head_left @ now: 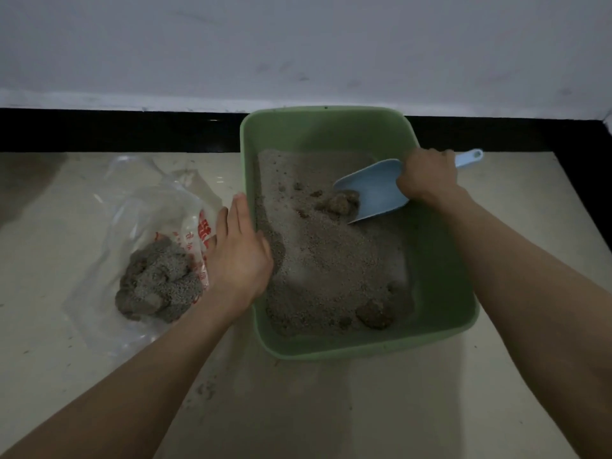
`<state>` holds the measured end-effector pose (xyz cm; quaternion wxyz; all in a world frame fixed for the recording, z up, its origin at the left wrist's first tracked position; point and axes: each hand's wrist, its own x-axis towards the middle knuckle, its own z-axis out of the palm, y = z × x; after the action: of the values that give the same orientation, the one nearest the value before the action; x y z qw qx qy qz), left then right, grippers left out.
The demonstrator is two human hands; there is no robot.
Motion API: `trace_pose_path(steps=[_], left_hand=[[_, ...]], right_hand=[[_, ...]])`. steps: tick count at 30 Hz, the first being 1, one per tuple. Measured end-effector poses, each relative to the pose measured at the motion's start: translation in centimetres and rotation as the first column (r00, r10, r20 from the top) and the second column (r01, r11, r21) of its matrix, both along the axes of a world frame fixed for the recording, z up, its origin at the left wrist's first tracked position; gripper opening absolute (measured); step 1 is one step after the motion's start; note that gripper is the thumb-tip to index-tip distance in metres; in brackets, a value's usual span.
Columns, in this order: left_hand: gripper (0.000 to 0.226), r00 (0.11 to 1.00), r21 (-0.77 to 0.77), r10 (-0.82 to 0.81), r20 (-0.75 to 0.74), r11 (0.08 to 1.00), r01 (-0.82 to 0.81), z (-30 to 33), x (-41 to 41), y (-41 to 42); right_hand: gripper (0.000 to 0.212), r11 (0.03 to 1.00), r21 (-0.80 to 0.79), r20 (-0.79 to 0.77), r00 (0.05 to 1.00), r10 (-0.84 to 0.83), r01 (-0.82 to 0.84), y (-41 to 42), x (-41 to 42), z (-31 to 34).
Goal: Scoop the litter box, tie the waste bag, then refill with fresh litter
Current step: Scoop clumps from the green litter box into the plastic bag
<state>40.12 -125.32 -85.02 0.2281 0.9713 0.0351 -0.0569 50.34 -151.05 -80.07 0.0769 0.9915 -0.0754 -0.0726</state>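
Litter box: one green plastic litter box (443, 293) sits on the floor (331, 409), its far end close to the black strip (99, 130) at the bottom of the wall (298, 44).
Litter: grey-brown litter (331, 260) covers the bottom of the box, with a bare patch near the right wall.
Clumps: two big clumps – one (341, 203) at the scoop's front edge, one (376, 314) near the close right corner; a few small bits lie around them.
Scoop: one light blue scoop (377, 190), its tip down in the litter, its handle end (470, 159) sticking out past the box's right rim.
Right hand: the right hand (427, 175) is closed tight around the scoop's handle.
Left hand: the left hand (240, 246) is open and flat, fingers straight, holding nothing I can see – it lies against the box's left rim, thumb inside.
Waste bag: one clear plastic bag (149, 207) with red print lies open on the floor just left of the box, touching the left hand.
Scooped pile: one heap of dirty litter (157, 286) sits in the bag.
Spilled bits: a few crumbs (205, 389) lie on the floor in front of the box.
Open room: bare floor to the right of the box and in front of it; the left side is taken up by the bag.
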Motion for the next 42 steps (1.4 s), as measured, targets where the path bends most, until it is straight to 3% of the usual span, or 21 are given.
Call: trace_pose_path(steps=[6,9,20,28,34,36,39,42], left_hand=[[0.062,1.0,-0.021,0.012,0.005,1.0,-0.012,-0.2,0.0,0.2],[0.061,1.0,-0.023,0.011,0.007,1.0,-0.011,-0.1,0.0,0.2],[0.06,1.0,-0.033,0.02,-0.013,0.999,-0.02,-0.1,-0.1,0.3],[0.058,0.999,-0.049,-0.002,-0.044,0.999,0.0,0.3,-0.2,0.5],[0.053,0.976,-0.044,-0.208,-0.058,0.978,0.206,0.6,0.7,3.2],[0.051,0.964,-0.055,-0.264,-0.003,0.963,0.264,1.4,0.4,4.4],[0.05,0.966,-0.04,-0.223,0.134,0.972,0.23,2.6,-0.6,6.7],[0.054,0.957,0.099,-0.205,0.203,0.977,0.188,3.5,-0.9,9.8]], right_hand=[[0.015,0.985,0.094,-0.016,0.989,0.147,-0.145,0.8,1.6,-1.1],[0.022,0.974,0.199,-0.085,0.989,0.125,-0.106,1.4,1.2,-1.7],[0.031,0.928,0.35,-0.224,0.973,-0.05,0.128,1.3,-1.1,-1.0],[0.029,0.707,0.653,-0.209,0.962,-0.178,0.273,1.1,-5.2,2.1],[0.031,0.556,0.758,-0.2,0.932,-0.301,0.342,2.2,-9.2,3.8],[0.031,0.504,0.78,-0.2,0.911,-0.36,0.37,2.6,-10.4,4.1],[0.032,0.448,0.807,-0.182,0.883,-0.432,0.385,3.3,-12.1,4.4],[0.032,0.39,0.83,-0.182,0.854,-0.488,0.4,4.1,-13.4,4.5]])
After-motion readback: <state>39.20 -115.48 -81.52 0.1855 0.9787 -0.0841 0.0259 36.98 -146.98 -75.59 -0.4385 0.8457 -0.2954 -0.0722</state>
